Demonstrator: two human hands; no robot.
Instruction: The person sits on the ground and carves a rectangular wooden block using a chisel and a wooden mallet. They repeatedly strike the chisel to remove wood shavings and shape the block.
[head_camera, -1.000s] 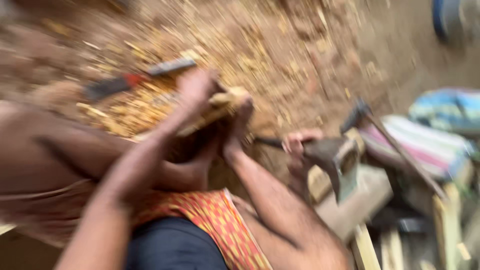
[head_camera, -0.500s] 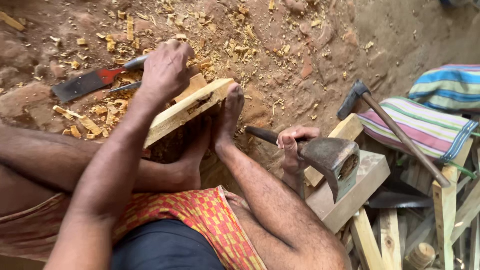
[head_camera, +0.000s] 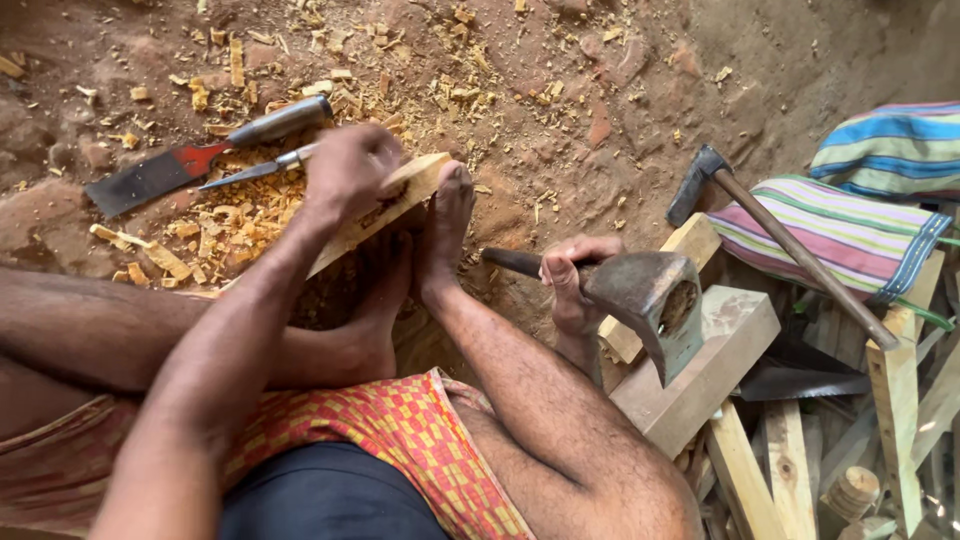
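Left hand (head_camera: 345, 170) clamped over pale flat wooden plank (head_camera: 415, 180), upper centre (braced by both feet). Right hand (head_camera: 570, 285), mid-frame, fingers wrapped round dark-handled, broad-bladed steel axe (head_camera: 645, 295) above light timber block (head_camera: 725, 350).

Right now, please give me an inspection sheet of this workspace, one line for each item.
Surface: bare earth ground, strewn with wood chips.
Job's things: wood piece, slanted, braced by both feet; adze, head down over a wood block.
Clutter: chisel and broad blade lying on the chips; hammer across striped cloth; offcuts piled at right.
Grippers: left hand presses on the wood piece; right hand grips the adze handle.
Cables: nothing seen.
Surroundings: nothing seen beyond the ground and the person's own legs.
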